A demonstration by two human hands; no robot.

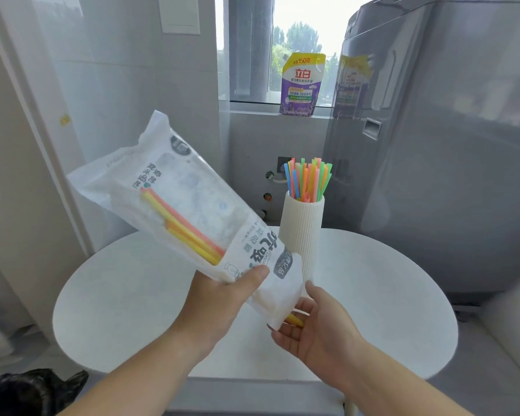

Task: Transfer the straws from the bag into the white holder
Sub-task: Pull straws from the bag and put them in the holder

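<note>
The left hand (222, 298) grips a translucent white plastic bag (174, 205), tilted, left of the ribbed white cylindrical holder (301, 232) on the round white counter (388, 295). Yellow and orange straws (186, 229) lie inside it. Before the holder, the right hand (315, 328) cups loosely under the bag's mouth, yellow straw tips (294, 319) touching its fingers.

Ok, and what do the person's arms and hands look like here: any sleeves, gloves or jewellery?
The left hand and right hand are bare: no gloves, rings, watch or bracelet show. The left forearm and right forearm are bare too, with no sleeve showing right down to the picture's lower edge.
</note>
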